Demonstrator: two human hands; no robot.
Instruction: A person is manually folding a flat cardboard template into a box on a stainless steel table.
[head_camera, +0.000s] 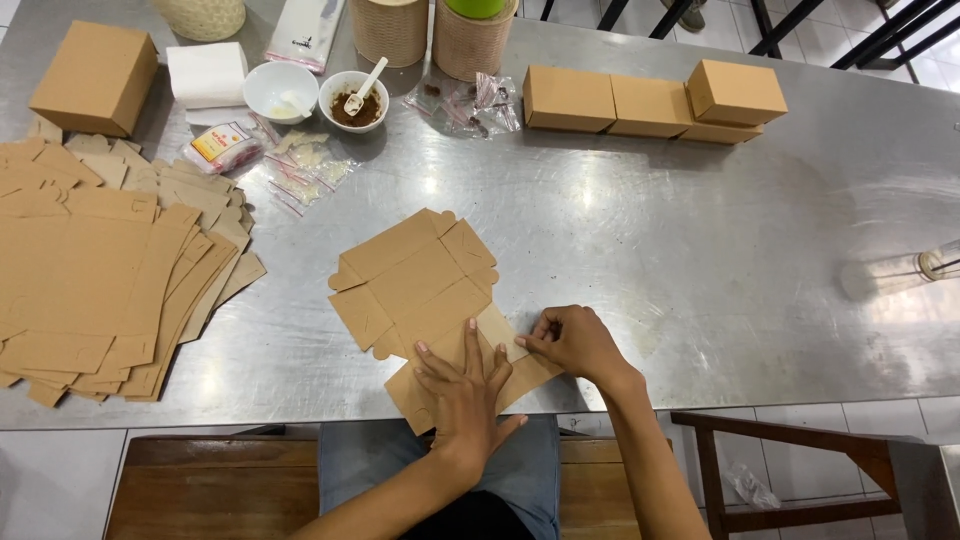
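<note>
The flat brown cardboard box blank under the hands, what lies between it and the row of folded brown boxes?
Only bare steel table, seen from the head camera.

A flat box blank (420, 290) lies on the table (700, 260) at its near edge, both hands resting on the blank's near end. A stack of blanks (100, 270) lies to the left. Folded boxes (650, 100) sit far right; two bowls (315, 95) stand far left.

You have a plain tan flat cardboard box blank (415, 285) on a silvery grey steel desk (700, 250); the round ceramic bowls (281, 91) are white.
</note>
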